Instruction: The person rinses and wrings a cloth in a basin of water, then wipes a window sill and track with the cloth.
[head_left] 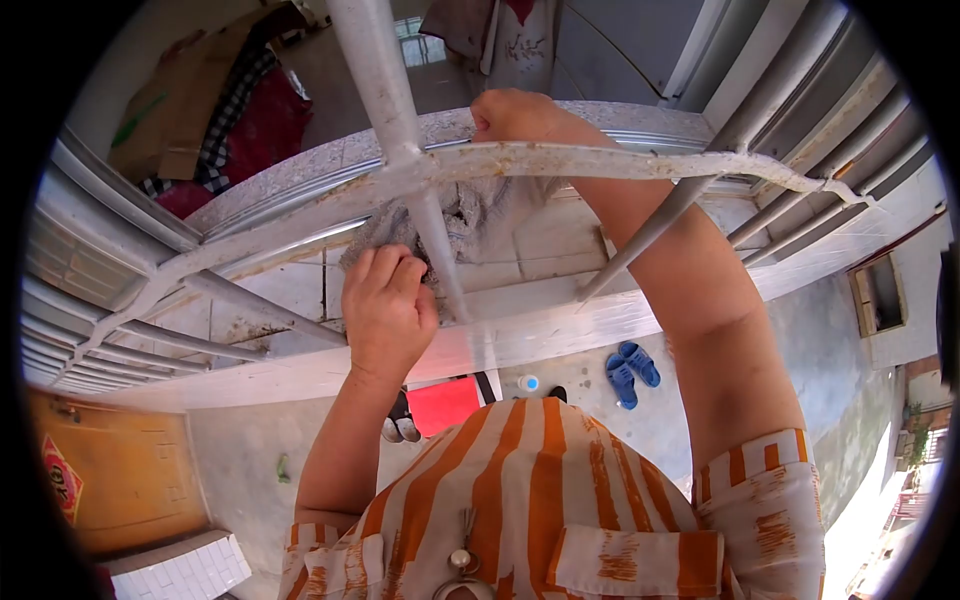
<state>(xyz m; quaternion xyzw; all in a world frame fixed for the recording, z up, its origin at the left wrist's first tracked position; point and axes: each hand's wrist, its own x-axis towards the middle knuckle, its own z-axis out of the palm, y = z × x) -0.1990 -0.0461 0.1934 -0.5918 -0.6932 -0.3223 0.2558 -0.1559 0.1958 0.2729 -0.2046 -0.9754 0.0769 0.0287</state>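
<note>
A crumpled grey cloth (462,222) lies on the tiled window ledge (560,245) behind the metal bars. My left hand (392,305) is at the near edge of the ledge, its fingers curled onto the left end of this cloth. My right arm reaches between the bars to the inner stone sill (640,120). Over that sill my right hand (512,115) is bent into a closed shape. Its fingertips are mostly hidden, so what they hold, if anything, does not show. Part of the cloth is covered by an upright bar (432,230).
A white-painted window grille (560,160) with rust spots crosses in front of both arms. Inside, cardboard (190,100) and a red cloth (260,125) sit at the left. Below are blue slippers (632,372), a red flat object (443,404) and an orange door (120,470).
</note>
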